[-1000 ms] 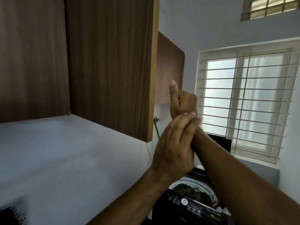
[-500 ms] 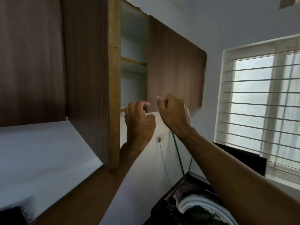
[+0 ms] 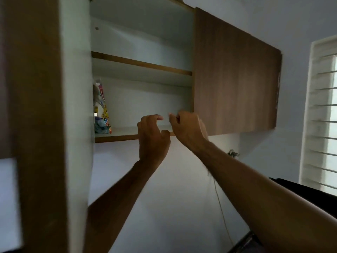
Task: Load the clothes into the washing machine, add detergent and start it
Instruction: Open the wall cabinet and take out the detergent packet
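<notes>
Now reaching with both hands, left hand [image 3: 152, 137] and right hand [image 3: 187, 129], fingers curled and holding nothing, before open cupboard [image 3: 142, 73] with colourful packet [image 3: 103, 114].

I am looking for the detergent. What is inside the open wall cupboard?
On the lower shelf, at its left end, stands one colourful packet. The upper shelf is seen from below, so its top is hidden. The closed right door covers the rest.
</notes>
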`<act>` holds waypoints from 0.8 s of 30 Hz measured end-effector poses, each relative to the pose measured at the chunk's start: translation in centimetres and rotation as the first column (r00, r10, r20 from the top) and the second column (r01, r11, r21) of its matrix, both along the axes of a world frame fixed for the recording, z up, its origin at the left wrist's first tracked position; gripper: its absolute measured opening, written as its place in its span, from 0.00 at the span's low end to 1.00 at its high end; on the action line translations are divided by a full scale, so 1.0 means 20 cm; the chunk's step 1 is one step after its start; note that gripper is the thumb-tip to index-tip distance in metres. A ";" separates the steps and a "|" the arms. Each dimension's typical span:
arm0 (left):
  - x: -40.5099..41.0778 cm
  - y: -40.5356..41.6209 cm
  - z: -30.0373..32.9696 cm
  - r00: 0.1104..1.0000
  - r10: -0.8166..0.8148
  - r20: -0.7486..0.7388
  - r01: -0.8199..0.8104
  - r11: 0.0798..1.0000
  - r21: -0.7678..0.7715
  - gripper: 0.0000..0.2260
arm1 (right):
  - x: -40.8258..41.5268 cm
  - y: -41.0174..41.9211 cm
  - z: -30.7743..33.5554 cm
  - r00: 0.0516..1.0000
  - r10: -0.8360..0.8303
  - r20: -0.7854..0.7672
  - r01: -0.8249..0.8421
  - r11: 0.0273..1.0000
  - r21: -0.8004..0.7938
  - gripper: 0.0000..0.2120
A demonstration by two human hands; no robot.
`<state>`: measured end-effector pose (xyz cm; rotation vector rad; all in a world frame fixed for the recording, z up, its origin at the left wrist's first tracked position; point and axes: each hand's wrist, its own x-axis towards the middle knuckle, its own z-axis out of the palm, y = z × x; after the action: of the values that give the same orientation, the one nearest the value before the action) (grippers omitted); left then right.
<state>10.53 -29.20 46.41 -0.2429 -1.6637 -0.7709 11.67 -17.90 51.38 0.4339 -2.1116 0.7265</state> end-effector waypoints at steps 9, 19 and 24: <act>-0.34 -0.14 0.06 0.996 0.093 0.010 -0.094 0.994 0.063 0.18 | -0.45 -0.16 0.11 0.991 0.134 -0.010 -0.134 0.991 0.006 0.15; -0.60 -0.45 0.10 0.947 0.299 0.114 -0.310 0.946 0.097 0.16 | -0.93 -0.54 0.09 0.889 0.433 0.151 -0.433 0.901 -0.033 0.12; -0.68 -0.62 0.15 0.893 0.404 0.199 -0.433 0.891 0.136 0.16 | -1.06 -0.79 0.06 0.741 0.616 0.269 -0.596 0.787 -0.159 0.14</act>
<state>-3.04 -41.66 49.36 0.3112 -1.7096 -0.6128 -9.43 -33.63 52.50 1.0703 -2.2289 1.3045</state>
